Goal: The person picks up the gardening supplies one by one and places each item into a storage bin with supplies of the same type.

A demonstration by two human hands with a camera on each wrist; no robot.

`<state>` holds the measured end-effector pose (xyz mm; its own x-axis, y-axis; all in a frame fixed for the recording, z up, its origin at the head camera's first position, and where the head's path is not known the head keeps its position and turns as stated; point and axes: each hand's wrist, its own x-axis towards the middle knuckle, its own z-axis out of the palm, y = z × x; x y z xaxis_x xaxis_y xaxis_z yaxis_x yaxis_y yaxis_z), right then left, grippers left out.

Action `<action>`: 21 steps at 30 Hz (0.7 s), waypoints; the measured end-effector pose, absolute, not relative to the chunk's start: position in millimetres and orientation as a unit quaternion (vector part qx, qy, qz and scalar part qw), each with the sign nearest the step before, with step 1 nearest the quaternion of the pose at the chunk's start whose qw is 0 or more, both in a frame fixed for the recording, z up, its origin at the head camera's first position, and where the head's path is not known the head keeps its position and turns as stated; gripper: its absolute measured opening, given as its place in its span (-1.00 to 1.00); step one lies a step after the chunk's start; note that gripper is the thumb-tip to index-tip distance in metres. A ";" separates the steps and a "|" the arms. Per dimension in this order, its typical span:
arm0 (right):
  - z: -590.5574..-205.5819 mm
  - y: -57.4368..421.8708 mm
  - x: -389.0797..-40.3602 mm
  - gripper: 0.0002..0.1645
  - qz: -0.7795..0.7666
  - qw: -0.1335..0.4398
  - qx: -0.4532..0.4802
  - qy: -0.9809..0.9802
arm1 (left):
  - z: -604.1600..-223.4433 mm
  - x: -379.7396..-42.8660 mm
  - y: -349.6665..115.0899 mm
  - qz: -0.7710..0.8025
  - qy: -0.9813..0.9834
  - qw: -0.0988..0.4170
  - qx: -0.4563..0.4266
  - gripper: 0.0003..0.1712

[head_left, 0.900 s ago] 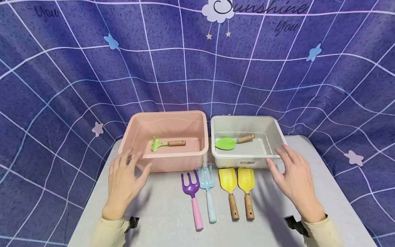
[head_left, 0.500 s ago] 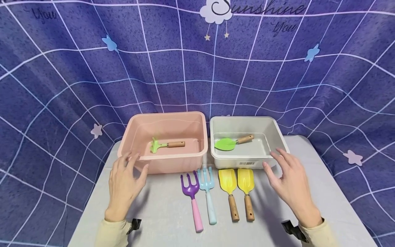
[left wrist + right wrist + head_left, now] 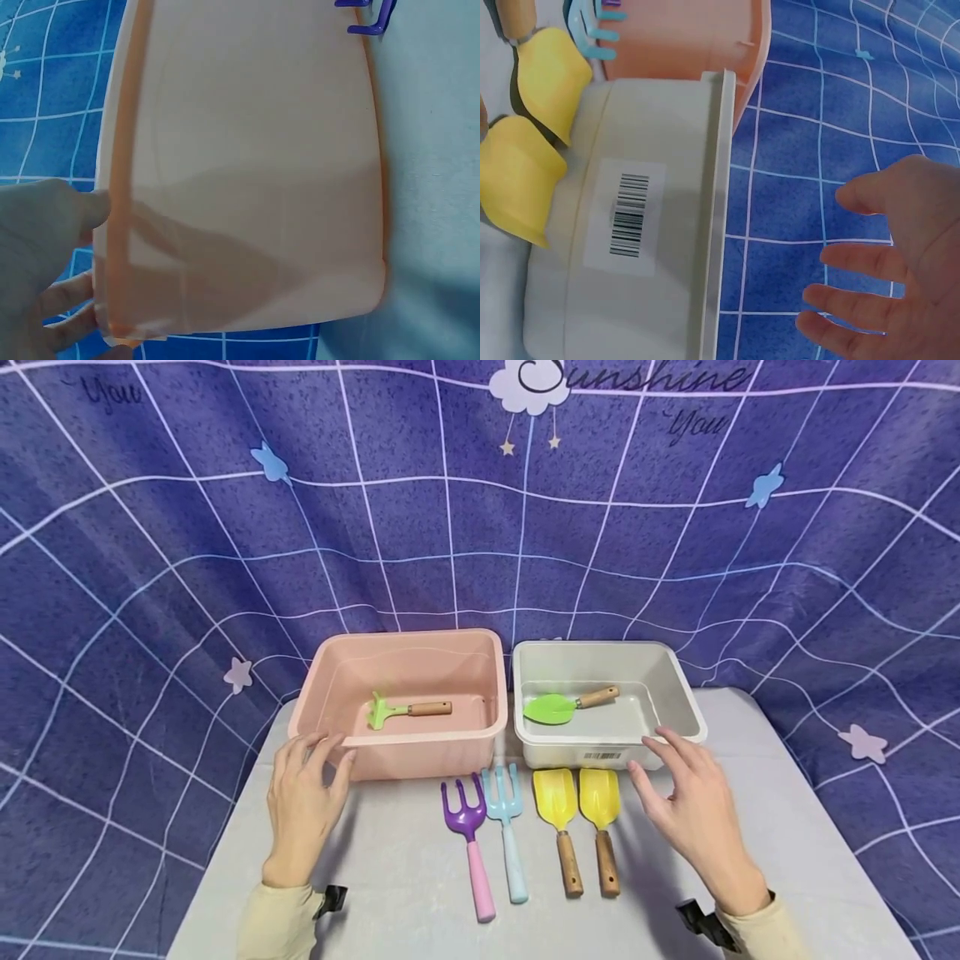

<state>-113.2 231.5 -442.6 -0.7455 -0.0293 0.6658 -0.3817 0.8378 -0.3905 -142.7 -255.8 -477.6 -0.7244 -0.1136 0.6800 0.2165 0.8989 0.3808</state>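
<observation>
We judge the work part done: the rake [image 3: 424,709] lies in the left bin [image 3: 420,757], the trowel [image 3: 550,709] in the right bin [image 3: 553,754]; forks [image 3: 477,863] and shovels [image 3: 555,799], on the near desk [image 3: 401,881], perhaps remain. Our left grip [image 3: 302,802] and right grip [image 3: 693,806] are wide, holding nothing.

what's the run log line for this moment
left grip: open, by pink tub, contact unclear | right grip: open, near gray tub | green rake in pink tub | green trowel in gray tub

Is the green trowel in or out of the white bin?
In: the green trowel lies on the bottom of the white bin, within its walls.
</observation>
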 end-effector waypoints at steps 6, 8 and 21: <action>-445.4 228.7 -112.9 -0.53 0.265 0.332 0.111 -0.899 | -485.1 -149.7 -256.7 -0.253 -0.883 0.396 -0.017 -0.74; -445.9 227.6 -112.7 -0.53 0.265 0.331 0.110 -0.899 | -488.5 -151.2 -257.4 -0.265 -0.876 0.402 -0.018 -0.74; -458.7 219.2 -109.2 -0.57 0.271 0.316 0.101 -0.904 | -499.5 -156.2 -255.6 -0.300 -0.848 0.435 -0.026 -0.75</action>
<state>-109.2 219.2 -458.7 -0.7794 -0.0113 0.6265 -0.3539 0.8330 -0.4253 -156.2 -255.6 -499.5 -0.6197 -0.2179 0.7540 0.3051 0.8183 0.4872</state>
